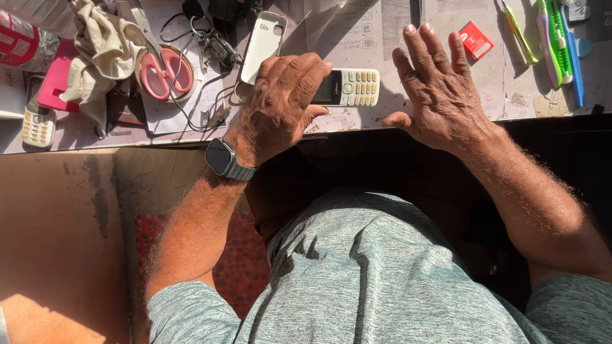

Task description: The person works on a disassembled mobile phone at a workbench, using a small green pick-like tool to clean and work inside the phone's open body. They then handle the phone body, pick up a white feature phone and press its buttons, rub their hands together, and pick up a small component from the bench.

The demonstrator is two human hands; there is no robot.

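Left hand [280, 105]: fingers curled downward over the dark screen end of a white keypad phone [349, 87]. The fingertips touch the phone's upper edge and the thumb lies along its lower edge, so the hand grips that end. The keypad end projects to the right of the fingers and lies flat on the worktable [382, 114]. A dark smartwatch [223, 157] sits on the left wrist, nearer the body than the fingers.

Right hand [437, 89]: open, palm down, fingers extended and slightly spread, flat on the worktable. It holds nothing. The thumb points toward the phone but remains apart from it.

Just beyond the left knuckles lies a white phone back cover [262, 43], tilted, its lower end close to the knuckles. Left of these fingers lie pink-handled scissors [162, 67] on a tangle of black cable [197, 95]. Further left are a crumpled beige cloth [102, 51], a pink flat case [56, 79] and a second white keypad phone [37, 121].

Beyond the right fingertips, slightly right, lies a small red box [475, 40]. Further right lie a yellow-green tool [519, 32] and a green toothbrush [553, 44].
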